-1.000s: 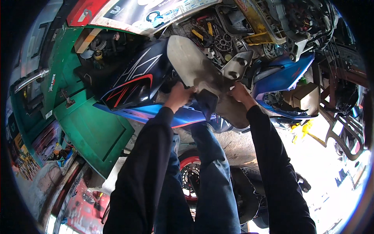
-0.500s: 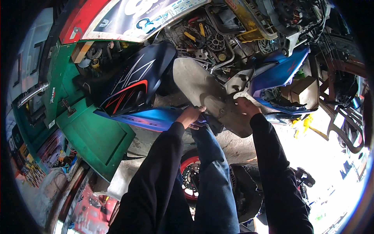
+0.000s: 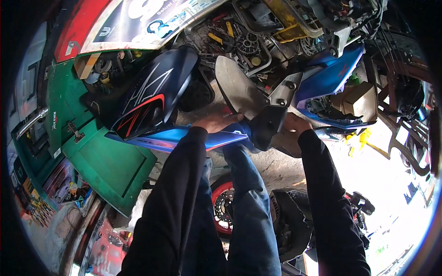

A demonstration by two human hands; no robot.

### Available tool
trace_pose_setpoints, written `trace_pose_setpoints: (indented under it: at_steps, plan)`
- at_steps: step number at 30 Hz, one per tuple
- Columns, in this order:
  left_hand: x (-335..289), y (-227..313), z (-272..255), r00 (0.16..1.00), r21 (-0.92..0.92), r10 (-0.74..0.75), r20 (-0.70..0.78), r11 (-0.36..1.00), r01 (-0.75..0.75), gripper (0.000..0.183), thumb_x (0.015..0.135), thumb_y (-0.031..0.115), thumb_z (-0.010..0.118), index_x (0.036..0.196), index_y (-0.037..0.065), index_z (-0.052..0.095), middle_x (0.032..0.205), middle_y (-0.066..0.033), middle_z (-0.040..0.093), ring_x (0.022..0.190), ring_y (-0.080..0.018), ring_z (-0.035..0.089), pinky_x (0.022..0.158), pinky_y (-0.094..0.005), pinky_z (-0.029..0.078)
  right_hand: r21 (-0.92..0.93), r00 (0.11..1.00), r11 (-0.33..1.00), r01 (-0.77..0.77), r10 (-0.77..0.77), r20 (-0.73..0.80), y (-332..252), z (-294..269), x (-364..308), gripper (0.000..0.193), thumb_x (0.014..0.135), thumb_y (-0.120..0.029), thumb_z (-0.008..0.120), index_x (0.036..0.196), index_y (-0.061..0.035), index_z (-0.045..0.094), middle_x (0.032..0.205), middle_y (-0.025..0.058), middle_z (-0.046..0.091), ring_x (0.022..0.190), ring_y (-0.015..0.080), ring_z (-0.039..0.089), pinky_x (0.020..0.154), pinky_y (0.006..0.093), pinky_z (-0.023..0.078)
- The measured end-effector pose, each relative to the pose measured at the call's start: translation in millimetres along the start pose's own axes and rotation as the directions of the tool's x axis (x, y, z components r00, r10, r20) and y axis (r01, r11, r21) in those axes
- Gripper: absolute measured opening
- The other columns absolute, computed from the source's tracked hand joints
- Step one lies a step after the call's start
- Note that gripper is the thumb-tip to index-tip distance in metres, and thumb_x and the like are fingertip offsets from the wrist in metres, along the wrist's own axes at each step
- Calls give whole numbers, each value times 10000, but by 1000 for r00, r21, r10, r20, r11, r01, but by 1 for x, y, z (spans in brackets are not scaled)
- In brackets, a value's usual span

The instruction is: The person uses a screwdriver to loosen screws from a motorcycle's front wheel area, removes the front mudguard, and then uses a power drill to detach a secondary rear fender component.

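- Right hand (image 3: 294, 125): fingers hidden behind grey fairing panel (image 3: 239, 89).
- Tool clutter (image 3: 239, 39), twelve o'clock: too small to identify.
- Red wheel (image 3: 223, 209): half-hidden behind legs.

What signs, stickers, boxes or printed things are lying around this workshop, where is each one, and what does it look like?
Printed banner: top left, a flat white sheet with blue and black graphics beside a red band.
Small label: on the green metal cabinet at left, a pale strip.
Cardboard box: right, behind the blue panel, brown and plain.
Printed packets: lower left, colourful, too small to make out.
No screens in view.
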State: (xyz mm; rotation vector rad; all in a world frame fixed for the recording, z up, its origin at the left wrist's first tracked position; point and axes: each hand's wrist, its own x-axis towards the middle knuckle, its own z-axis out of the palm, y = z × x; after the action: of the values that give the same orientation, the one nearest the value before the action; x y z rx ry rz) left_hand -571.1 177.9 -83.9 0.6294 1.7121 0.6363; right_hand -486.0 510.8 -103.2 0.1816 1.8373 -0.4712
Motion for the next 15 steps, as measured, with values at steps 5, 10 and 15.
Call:
trace_pose_setpoints:
  at_steps: [5,10,15]
  plan:
    - [-10,25,-7,943,92,-319,93,946,311,800,789,615,554,1366,78,421,1320,-206,486,1222,-371,461,1014,-418,363,-22,997,998,54,-55,-53,40,3,-15,384,835,-173,498,1210,-140,571,1280,133,542,1178,316,519,970,408,417]
    - [1,6,9,959,98,-278,48,957,272,687,835,535,561,1298,34,478,1259,-228,520,1183,-368,489,982,-433,385,-88,983,993,78,-91,-157,84,1,-30,394,836,-175,509,1225,-146,561,1270,131,551,1146,322,540,954,412,425]
    - [-12,8,12,934,49,-323,151,946,320,655,867,584,478,1240,49,534,1239,-211,543,1170,-358,504,981,-425,386,-111,1000,994,0,1,7,-3,-68,-88,387,796,-190,588,1183,-185,593,1180,126,608,1072,309,585,903,421,450]
